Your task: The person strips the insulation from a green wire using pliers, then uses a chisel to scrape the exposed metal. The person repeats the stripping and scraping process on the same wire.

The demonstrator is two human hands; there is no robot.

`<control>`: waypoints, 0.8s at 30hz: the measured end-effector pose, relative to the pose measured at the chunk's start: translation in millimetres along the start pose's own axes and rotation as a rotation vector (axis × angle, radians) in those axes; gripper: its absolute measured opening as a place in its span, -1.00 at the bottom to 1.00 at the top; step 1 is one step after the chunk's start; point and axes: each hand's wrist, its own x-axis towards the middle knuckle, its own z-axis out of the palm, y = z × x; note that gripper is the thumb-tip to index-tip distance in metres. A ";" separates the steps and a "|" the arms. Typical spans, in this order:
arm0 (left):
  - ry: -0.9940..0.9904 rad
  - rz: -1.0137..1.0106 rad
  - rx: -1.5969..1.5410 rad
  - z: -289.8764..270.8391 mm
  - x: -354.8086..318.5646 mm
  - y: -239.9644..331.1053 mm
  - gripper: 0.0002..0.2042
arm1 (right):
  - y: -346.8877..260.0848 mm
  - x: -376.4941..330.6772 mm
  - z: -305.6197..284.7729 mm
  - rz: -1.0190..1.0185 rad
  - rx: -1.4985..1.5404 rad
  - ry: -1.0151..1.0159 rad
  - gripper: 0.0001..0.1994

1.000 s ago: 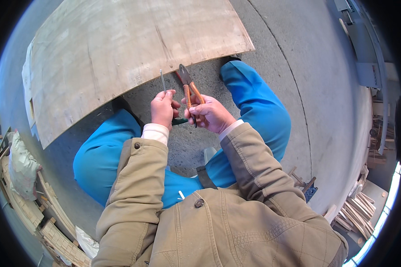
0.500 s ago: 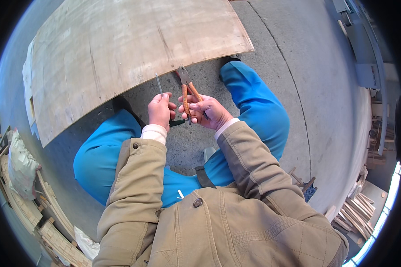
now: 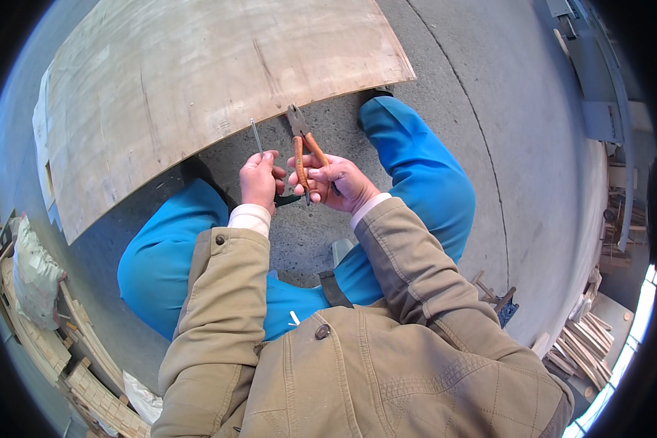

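My left hand (image 3: 259, 182) is closed around a slim metal rod (image 3: 256, 137), which points up and away toward the plywood edge. A dark green curved piece (image 3: 287, 199) sticks out beside the lower fingers; whether it belongs to the rod I cannot tell. In my right hand (image 3: 341, 182) sits a pair of pliers (image 3: 299, 139) with worn orange handles. The jaws point away from me, and the handles are spread apart between my fingers. Both hands are close together above the floor, between my knees.
Beyond my hands a large plywood sheet (image 3: 197, 73) slants across, its near edge just past the tool tips. Grey concrete floor (image 3: 445, 146) with a long crack runs to the right. Stacked wood strips and a whitish sack (image 3: 36, 270) are at left, more wood strips (image 3: 582, 349) at lower right.
Both hands have shifted very slightly left with the rod and pliers. The pliers' jaws have turned a little leftward. The grips look the same.
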 end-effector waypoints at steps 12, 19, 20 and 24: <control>0.010 -0.022 -0.017 -0.9 -0.5 3.3 -0.72 | 1.7 5.3 -11.1 0.012 -0.065 0.039 -0.62; 0.008 -0.028 -0.027 0.1 1.4 0.8 -0.73 | 8.4 6.0 -12.6 0.003 0.043 0.042 -0.64; 0.008 -0.026 -0.023 -0.3 1.8 0.7 -0.73 | 9.1 6.1 -11.9 0.003 0.056 0.038 -0.64; 0.010 -0.026 -0.025 -0.5 2.9 0.2 -0.74 | 10.0 6.6 -10.1 0.000 0.077 0.033 -0.62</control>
